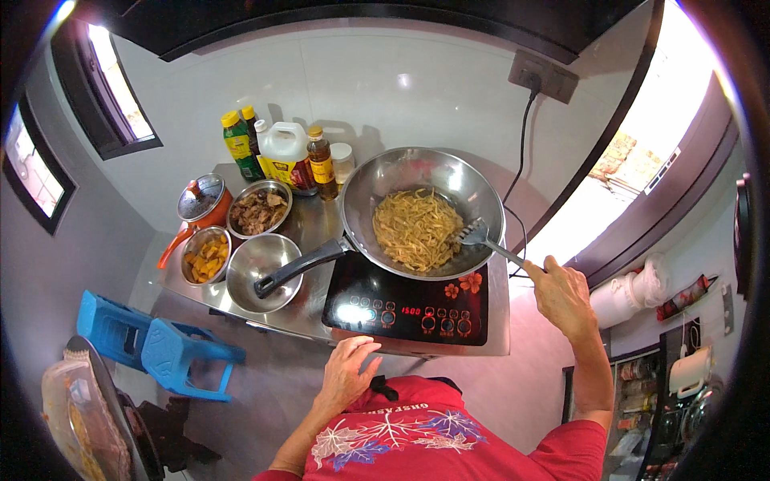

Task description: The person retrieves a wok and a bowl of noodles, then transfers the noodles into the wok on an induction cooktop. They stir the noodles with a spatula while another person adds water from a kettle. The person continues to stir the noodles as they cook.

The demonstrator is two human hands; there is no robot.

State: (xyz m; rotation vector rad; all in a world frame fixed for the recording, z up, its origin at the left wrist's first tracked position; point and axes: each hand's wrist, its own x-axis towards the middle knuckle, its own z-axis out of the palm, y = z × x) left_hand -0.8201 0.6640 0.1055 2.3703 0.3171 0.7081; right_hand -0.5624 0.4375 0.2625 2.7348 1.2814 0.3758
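A steel wok [365, 188] stands on a black induction cooker [377, 301] whose red display is lit. Pale yellow-brown shredded food [417, 228], perhaps noodles or strips of vegetable, is heaped in the wok. My right hand [563, 297] grips the handle of a slotted metal spatula [476, 232]; its head rests inside the wok's right side, by the food. In front of the cooker's near edge is my left hand [350, 370], holding nothing, its fingers apart. The wok's black handle [301, 268] points left, over an empty steel bowl [250, 276].
Left of the wok are a bowl of orange chunks [205, 258], a bowl of browned meat [259, 210] and a lidded orange pot [204, 200]. Sauce bottles [321, 164] line the wall. A black power cord [523, 144] hangs at right. Blue stools [180, 353] stand lower left.
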